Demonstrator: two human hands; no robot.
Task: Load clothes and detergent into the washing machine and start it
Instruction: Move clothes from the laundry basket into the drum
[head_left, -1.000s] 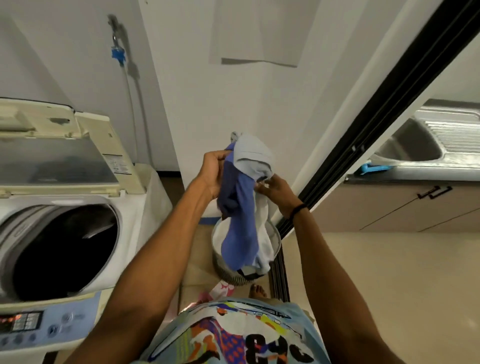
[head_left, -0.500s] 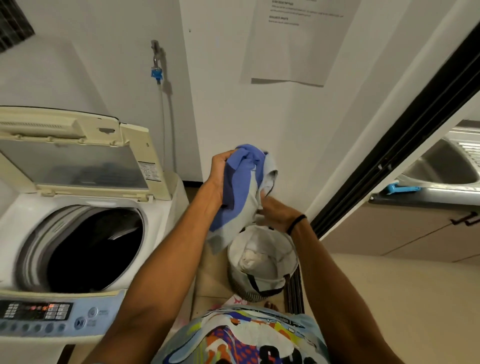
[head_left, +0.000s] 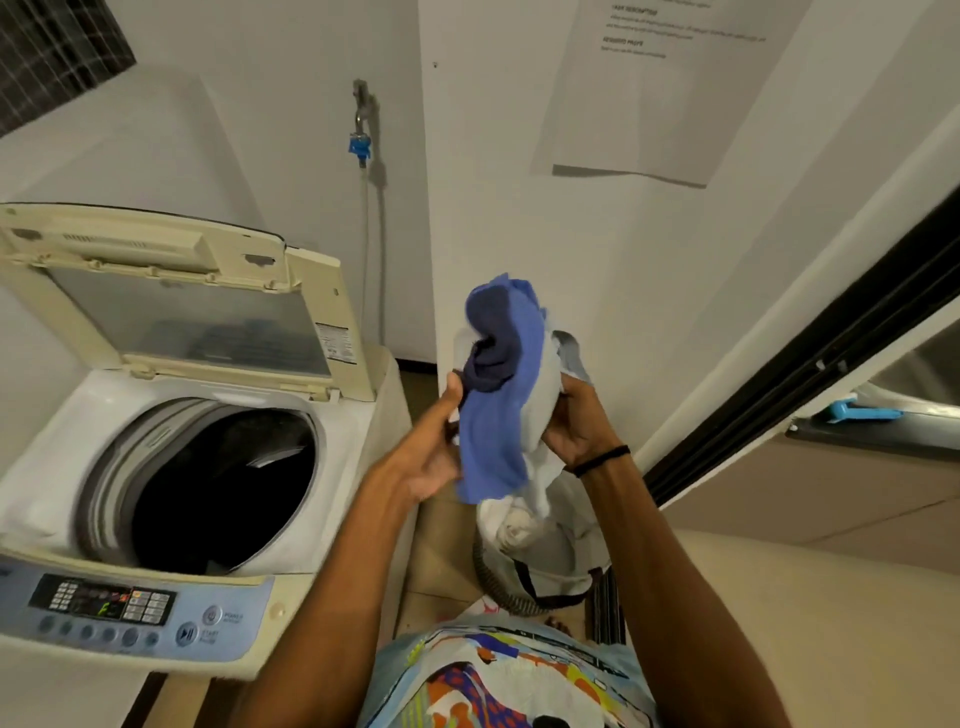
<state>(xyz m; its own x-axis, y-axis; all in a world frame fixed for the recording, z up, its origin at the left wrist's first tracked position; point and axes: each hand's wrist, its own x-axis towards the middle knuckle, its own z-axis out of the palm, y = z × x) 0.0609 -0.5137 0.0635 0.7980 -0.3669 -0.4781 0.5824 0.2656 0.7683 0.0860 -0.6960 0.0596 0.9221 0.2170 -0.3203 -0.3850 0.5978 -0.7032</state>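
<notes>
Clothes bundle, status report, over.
Right hand grips clothes bundle; left hand touches it, grip unclear. Bundle over laundry basket, not in drum. Washer lid up.
</notes>
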